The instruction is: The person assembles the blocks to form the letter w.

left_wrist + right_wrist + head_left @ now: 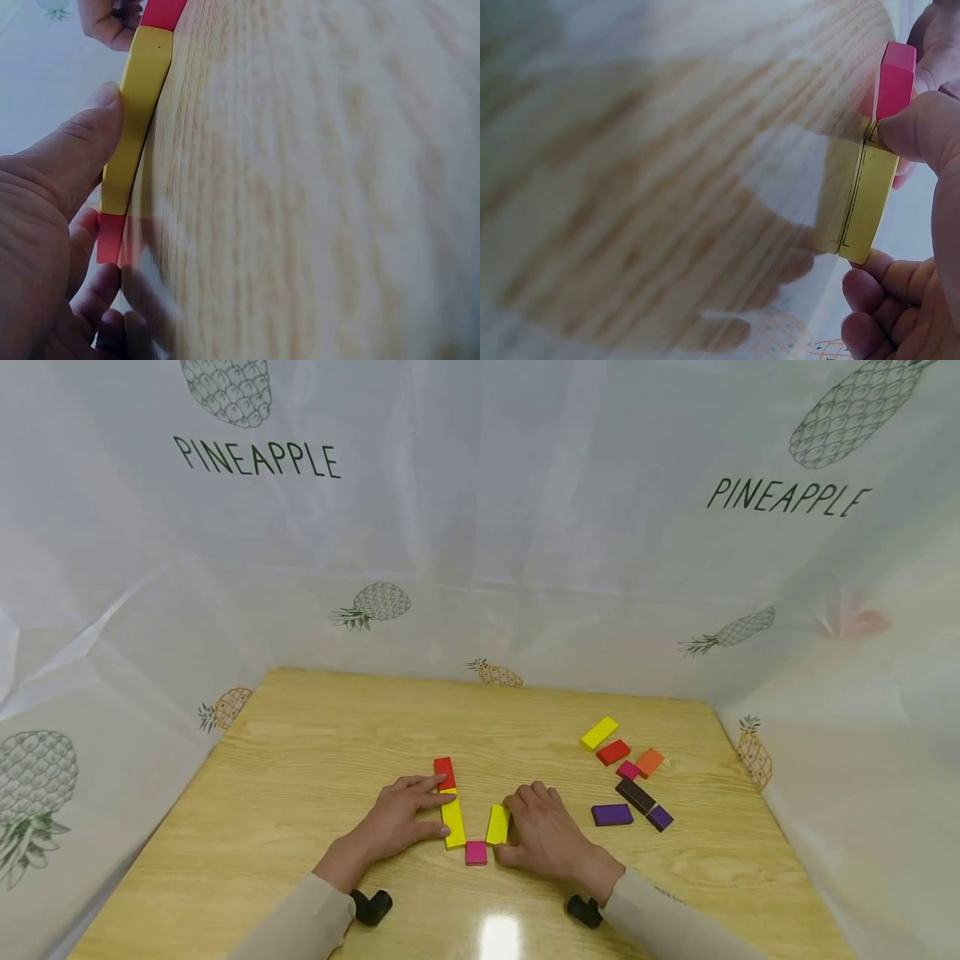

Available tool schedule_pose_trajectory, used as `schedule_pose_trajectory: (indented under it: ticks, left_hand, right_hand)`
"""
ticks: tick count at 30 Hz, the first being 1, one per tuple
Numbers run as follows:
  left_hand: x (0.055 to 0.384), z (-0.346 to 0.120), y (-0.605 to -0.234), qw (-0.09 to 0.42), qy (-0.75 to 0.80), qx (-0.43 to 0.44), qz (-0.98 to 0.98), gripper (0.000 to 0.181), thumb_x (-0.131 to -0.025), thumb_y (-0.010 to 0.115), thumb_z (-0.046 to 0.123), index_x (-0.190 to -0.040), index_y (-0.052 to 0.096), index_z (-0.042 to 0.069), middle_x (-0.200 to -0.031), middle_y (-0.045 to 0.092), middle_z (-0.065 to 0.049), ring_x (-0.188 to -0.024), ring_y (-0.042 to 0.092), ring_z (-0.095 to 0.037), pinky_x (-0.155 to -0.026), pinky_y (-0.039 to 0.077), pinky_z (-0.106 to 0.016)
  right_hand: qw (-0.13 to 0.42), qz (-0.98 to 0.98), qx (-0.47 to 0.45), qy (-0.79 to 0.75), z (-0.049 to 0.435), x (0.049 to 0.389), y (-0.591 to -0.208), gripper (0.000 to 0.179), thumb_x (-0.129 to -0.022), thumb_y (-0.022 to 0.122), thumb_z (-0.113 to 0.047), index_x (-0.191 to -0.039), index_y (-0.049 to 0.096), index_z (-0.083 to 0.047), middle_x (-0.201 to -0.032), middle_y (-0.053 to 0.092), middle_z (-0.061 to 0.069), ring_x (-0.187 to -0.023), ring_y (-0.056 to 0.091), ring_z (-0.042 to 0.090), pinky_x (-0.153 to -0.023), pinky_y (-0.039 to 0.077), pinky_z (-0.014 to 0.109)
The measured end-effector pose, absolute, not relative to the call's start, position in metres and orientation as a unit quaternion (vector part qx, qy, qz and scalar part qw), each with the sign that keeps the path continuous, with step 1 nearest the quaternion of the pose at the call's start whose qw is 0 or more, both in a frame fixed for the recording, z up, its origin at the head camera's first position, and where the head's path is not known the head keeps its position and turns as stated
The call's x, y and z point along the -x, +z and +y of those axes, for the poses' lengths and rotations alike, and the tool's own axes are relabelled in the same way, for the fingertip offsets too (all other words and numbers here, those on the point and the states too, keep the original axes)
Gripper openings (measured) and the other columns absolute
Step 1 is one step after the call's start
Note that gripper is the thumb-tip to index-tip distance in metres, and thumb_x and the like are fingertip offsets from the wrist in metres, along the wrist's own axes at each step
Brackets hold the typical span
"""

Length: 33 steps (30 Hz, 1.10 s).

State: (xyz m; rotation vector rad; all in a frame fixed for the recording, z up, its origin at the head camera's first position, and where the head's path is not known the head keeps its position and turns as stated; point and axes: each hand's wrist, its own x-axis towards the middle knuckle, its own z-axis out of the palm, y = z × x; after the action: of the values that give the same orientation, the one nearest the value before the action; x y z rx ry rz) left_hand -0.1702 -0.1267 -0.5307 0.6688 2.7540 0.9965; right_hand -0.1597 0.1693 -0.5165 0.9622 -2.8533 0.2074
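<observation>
A long yellow block (453, 823) lies end to end with a red block (444, 772) on the table. My left hand (406, 813) rests on these two from the left, its fingers reaching onto them and its thumb against the yellow side, as the left wrist view shows. To the right, my right hand (546, 829) grips a shorter yellow block (870, 199) between its thumb at the near end and a finger at the far end. Between the near ends of the yellow blocks lies a pink square block (476, 853), the three forming a U with the red one.
On the right of the wooden table (337, 718) lie a yellow block (599, 733), red block (613, 752), orange block (651, 762), small pink block (627, 770), dark brown block (635, 796) and two purple blocks (612, 814). A pineapple-printed sheet (480, 527) surrounds the table.
</observation>
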Motion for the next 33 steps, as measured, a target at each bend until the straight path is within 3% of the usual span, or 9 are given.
schedule_pose_trajectory:
  ticks: [33]
  left_hand:
    - [0.1727,-0.1277,-0.5336,0.071,0.328,-0.223,0.915,0.058,-0.093,0.077,0.052,-0.144,0.067,0.029,-0.166,0.046,0.001,-0.152,0.038,-0.036,-0.121,0.025,-0.068]
  right_hand:
    - [0.068,-0.944,-0.318,0.063,0.1685,0.1595,-0.5153,0.061,-0.085,0.077,-0.057,-0.119,0.07,-0.007,-0.106,0.063,0.004,-0.098,0.051,0.021,-0.086,0.045,0.04]
